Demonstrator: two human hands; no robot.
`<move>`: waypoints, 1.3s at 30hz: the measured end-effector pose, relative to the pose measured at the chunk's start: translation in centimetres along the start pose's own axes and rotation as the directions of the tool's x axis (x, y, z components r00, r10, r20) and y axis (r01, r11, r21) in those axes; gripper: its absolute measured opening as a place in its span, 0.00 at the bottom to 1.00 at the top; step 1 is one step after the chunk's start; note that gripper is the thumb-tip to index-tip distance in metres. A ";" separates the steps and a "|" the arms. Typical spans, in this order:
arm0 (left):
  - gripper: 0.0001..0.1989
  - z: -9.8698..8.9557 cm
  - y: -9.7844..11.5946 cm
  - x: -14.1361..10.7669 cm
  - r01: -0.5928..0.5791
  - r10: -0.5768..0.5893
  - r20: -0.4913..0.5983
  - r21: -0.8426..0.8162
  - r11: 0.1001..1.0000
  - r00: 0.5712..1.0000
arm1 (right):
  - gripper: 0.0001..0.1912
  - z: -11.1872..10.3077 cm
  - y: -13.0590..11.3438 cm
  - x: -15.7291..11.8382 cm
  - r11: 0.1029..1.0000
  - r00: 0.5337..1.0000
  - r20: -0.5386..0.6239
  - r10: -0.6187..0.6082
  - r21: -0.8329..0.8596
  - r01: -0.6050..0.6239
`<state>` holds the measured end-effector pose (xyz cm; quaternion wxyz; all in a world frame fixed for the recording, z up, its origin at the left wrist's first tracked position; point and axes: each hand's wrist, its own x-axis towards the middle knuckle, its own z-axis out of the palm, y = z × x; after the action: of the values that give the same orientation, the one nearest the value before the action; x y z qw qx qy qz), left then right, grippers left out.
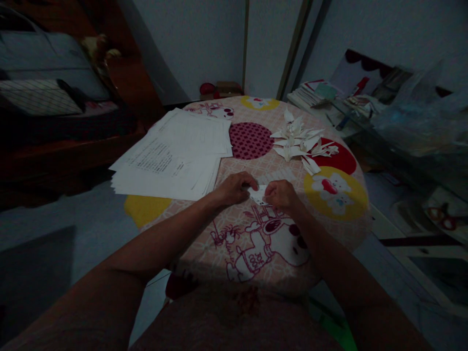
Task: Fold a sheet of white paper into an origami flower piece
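Between my two hands is a small folded piece of white paper (pixel 259 194), with dark print on part of it. My left hand (pixel 237 188) pinches its left side, thumb and fingers closed. Its right side is gripped by my right hand (pixel 281 196), the fingers curled in. Both hands are low over the round table's patterned cloth (pixel 204 248). Beyond my right hand lies a cluster of folded white paper cranes (pixel 298 139). A spread stack of printed paper sheets (pixel 175 151) rests to the left, close to my left hand.
At the right stands a glass-topped desk (pixel 361 126) with papers, pens and a clear plastic bag (pixel 413 117). Scissors with red handles (pixel 442 217) lie lower right. On the left, a wooden seat (pixel 127 87) carries a grey bag (pixel 54 63).
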<state>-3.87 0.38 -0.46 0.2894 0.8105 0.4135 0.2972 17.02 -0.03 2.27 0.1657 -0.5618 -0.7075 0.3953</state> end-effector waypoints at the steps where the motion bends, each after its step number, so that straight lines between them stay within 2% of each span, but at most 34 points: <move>1: 0.20 -0.3 -0.2 0.0 0.003 -0.003 0.020 -0.009 1.000 1.000 | 0.03 -0.1 0.1 -0.1 0.999 0.999 -0.019 -0.037 -0.039 0.036; 5: 0.22 -1.4 -0.6 0.0 -0.016 0.023 0.095 -0.080 0.997 0.995 | 0.02 -0.2 0.3 -1.1 0.930 0.970 -0.083 -0.228 -0.312 0.192; 7: 0.23 -1.7 -0.5 -0.2 -0.030 0.038 0.094 -0.093 0.995 0.995 | 0.06 0.0 0.2 -1.8 0.822 0.940 -0.059 -0.336 -0.505 0.262; 10: 0.24 -1.6 -0.1 -0.4 -0.061 0.062 0.052 -0.030 0.998 0.997 | 0.11 0.6 0.2 -2.7 0.622 0.885 0.068 -0.460 -0.687 0.375; 13: 0.23 -1.3 0.3 -0.7 -0.142 0.141 0.043 0.039 0.989 0.989 | 0.13 0.8 0.5 -3.3 0.525 0.855 0.161 -0.492 -0.729 0.439; 18: 0.16 -0.9 0.6 -0.9 -0.293 0.277 0.113 0.162 0.942 0.954 | 0.08 0.3 1.0 -3.6 0.500 0.810 0.227 -0.540 -0.688 0.526; 24: 0.15 -0.3 0.4 -0.8 -0.385 0.354 0.157 0.269 0.883 0.922 | 0.13 0.6 1.3 -3.3 0.395 0.790 0.251 -0.560 -0.757 0.521; 26: 0.15 -0.1 0.3 -0.7 -0.398 0.372 0.141 0.290 0.870 0.917 | 0.13 0.8 1.6 -3.0 0.414 0.775 0.231 -0.589 -0.737 0.534; 29: 0.15 0.2 0.7 -0.4 -0.356 0.345 0.092 0.303 0.884 0.934 | 0.13 0.6 1.9 -2.5 0.536 0.761 0.093 -0.642 -0.654 0.533; 31: 0.15 0.2 1.3 -0.2 -0.262 0.265 0.023 0.254 0.931 0.964 | 0.15 0.1 1.7 -2.1 0.652 0.750 -0.074 -0.657 -0.556 0.515; 33: 0.15 0.3 1.8 -0.1 -0.116 0.121 -0.057 0.089 0.989 0.991 | 0.14 -0.6 1.4 -1.6 0.771 0.757 -0.231 -0.611 -0.391 0.503; 35: 0.16 0.4 2.1 0.0 0.058 -0.070 -0.073 -0.162 0.985 0.995 | 0.10 -1.2 1.2 -1.0 0.868 0.817 -0.295 -0.496 -0.148 0.474; 37: 0.16 0.5 2.0 -0.1 0.227 -0.241 0.006 -0.360 0.905 0.971 | 0.08 -1.3 1.3 -0.3 0.926 0.910 -0.248 -0.333 0.096 0.365; 39: 0.15 0.6 1.8 -0.1 0.346 -0.338 0.095 -0.410 0.844 0.936 | 0.07 -1.0 1.7 0.3 0.953 0.966 -0.168 -0.196 0.200 0.228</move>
<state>-2.58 -0.75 0.40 0.5092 0.6452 0.4747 0.3148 18.75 0.73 1.58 0.3191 -0.4883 -0.7022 0.4082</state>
